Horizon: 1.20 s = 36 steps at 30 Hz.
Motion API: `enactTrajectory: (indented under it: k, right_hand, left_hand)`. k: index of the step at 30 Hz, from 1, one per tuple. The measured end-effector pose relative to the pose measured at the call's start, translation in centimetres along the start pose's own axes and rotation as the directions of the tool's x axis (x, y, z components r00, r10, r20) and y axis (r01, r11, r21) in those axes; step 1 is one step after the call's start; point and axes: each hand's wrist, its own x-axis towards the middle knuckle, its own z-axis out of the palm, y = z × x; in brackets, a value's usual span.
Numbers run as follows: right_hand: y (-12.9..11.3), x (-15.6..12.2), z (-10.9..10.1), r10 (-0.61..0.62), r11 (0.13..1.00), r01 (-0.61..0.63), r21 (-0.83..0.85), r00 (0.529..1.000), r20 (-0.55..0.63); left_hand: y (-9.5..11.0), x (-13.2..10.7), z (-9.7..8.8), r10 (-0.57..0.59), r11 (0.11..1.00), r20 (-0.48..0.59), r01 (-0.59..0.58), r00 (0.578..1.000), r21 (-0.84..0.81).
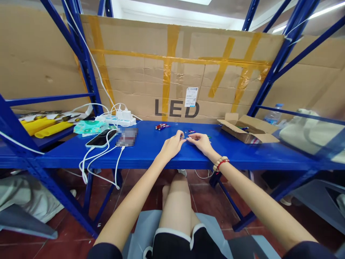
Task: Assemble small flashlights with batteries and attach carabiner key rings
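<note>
left hand (174,144): pinching small part (182,135) | right hand (201,142): pinched narrow, seemingly on white piece (190,137)

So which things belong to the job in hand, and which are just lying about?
Likely the job:
tiny pieces around the hands, too small to name
red-and-blue pile
open cardboard box

Apparently lying about:
phone
power strip
water bottle

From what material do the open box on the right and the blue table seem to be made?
Open box: matt brown cardboard, judging by its thin folded flaps. Blue table: probably painted metal, since its smooth top has a soft sheen; coated board remains possible.
</note>
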Motion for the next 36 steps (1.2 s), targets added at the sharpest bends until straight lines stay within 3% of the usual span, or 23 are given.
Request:
enactTrajectory:
  k: [13, 24, 32, 36]
  right_hand:
    - [-0.3, 0.0, -0.1, -0.027, 0.999, 0.027, -0.024, 1.000, 0.003]
    - [-0.5, 0.2, -0.1, -0.062, 0.992, 0.064, 0.105, 0.998, -0.019]
    - [-1.1, -0.1, -0.7, -0.097, 0.980, 0.101, 0.169, 0.995, -0.032]
    - [-1.6, -0.3, -0.9, -0.106, 0.960, 0.103, 0.260, 0.994, -0.003]
  left_hand:
    - [-0.2, -0.1, -0.1, -0.023, 1.000, -0.006, 0.023, 1.000, 0.010]
    - [0.1, 0.4, 0.2, -0.035, 0.993, 0.000, 0.035, 0.999, 0.113]
    - [0.6, 1.5, 0.6, -0.088, 0.982, -0.136, 0.109, 0.987, 0.154]
    - [0.1, 2.0, 1.0, -0.051, 0.989, -0.103, 0.065, 0.993, 0.134]
